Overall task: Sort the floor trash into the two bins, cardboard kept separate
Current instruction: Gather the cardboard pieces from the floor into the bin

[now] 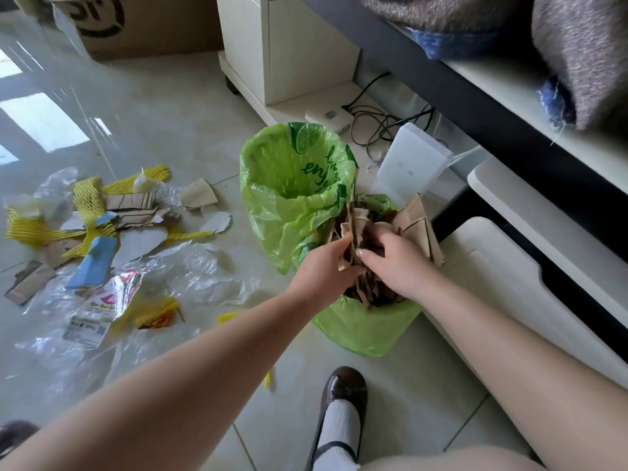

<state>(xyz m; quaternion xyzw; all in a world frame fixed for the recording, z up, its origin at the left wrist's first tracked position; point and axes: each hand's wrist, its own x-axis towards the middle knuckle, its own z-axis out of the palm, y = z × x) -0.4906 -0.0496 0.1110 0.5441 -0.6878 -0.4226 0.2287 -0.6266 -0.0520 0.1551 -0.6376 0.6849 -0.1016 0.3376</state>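
A bundle of torn cardboard strips [355, 229] is gripped by both hands over the nearer green-lined bin [367, 331]: the left hand [323, 270] closes around its lower end, the right hand [394, 256] clamps it from the other side. That bin already holds brown cardboard pieces, some sticking up past its rim. Touching it on the far side stands the second green-lined bin [292, 171], its inside showing only the liner. Left of the bins, a floor pile [102, 232] mixes cardboard scraps, yellow foam netting, clear plastic film and a blue carton. Right of the bins sit a white router [413, 161] and cables.
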